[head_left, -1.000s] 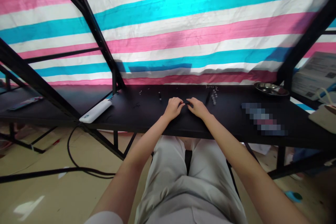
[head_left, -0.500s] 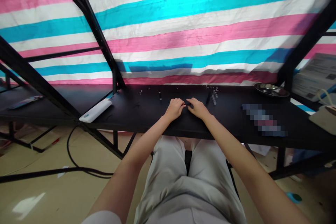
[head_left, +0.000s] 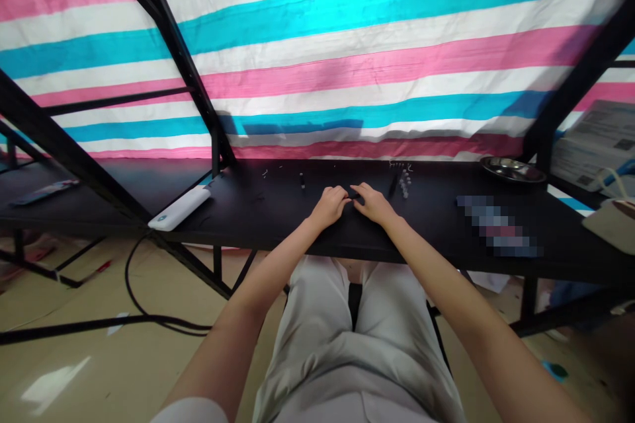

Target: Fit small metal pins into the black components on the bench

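Observation:
Over the front middle of the black table (head_left: 278,218), my left hand (head_left: 331,203) and my right hand (head_left: 370,202) face each other. Between their fingertips is a small, thin dark stick-like piece (head_left: 354,196), pinched from both ends; its kind is too small to make out. Past my right hand lie several dark sticks (head_left: 394,184) beside a row of small clear-whitish pieces (head_left: 405,184). Tiny white curved bits (head_left: 399,164) are behind them. To the left of my left hand, a short black cylinder with pale ends (head_left: 301,180) sits apart.
A white oblong device (head_left: 181,207) lies at the table's left end. On the right are a shiny metal dish (head_left: 513,170) and a pixelated flat item (head_left: 499,226). Black frame posts (head_left: 171,46) flank the table, with a striped sheet (head_left: 367,66) behind.
The fingers of my right hand have shifted slightly around the dark piece, its index finger lifting a little. Both hands stay in the same place, and the things on the table have not moved.

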A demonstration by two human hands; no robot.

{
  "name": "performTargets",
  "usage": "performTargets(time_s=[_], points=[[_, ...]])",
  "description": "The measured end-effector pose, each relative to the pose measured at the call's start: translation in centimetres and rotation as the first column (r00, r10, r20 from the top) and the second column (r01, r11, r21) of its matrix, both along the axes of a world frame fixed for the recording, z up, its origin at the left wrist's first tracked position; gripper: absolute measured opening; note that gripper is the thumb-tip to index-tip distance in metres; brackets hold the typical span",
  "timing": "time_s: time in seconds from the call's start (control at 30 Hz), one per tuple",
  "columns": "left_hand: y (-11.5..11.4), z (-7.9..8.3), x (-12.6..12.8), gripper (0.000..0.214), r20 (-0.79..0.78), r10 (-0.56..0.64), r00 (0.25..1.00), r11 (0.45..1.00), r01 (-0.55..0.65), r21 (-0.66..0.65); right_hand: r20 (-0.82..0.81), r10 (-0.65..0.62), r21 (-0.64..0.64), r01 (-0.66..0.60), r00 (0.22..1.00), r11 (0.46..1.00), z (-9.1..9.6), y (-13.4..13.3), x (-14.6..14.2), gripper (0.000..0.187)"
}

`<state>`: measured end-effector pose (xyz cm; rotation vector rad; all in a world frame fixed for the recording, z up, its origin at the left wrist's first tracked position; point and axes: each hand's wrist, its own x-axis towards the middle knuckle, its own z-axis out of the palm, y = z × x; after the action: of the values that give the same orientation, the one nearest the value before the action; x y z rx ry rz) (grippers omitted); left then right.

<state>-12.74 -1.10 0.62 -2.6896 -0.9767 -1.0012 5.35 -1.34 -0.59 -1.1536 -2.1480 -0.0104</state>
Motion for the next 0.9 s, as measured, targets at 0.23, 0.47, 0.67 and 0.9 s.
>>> performTargets(time_s=[0.23,0.47,0.67,0.9], points=[[0.12,-0.17,0.01,0.012,0.061,-0.030,0.998,0.999,0.031,-0.022,-0.009,0.004,0.001,-0.004,1.000,1.000,0.31,-0.24,-0.14,0.042],[-0.12,0.03,0.02,0.011,0.100,-0.068,0.993,0.996,0.073,-0.050,-0.051,0.019,0.002,-0.019,0.999,1.000,0.44,-0.38,-0.17,0.044],[-0.16,0.00,0.06,0.012,0.105,-0.076,0.992,0.996,0.081,-0.044,-0.063,0.028,0.000,-0.028,0.998,1.000,0.50,-0.49,-0.24,0.043],[0.09,-0.24,-0.03,0.013,0.108,-0.086,0.990,0.995,0.090,-0.032,-0.067,0.044,0.003,-0.044,0.997,0.999,0.58,-0.66,-0.32,0.044]])
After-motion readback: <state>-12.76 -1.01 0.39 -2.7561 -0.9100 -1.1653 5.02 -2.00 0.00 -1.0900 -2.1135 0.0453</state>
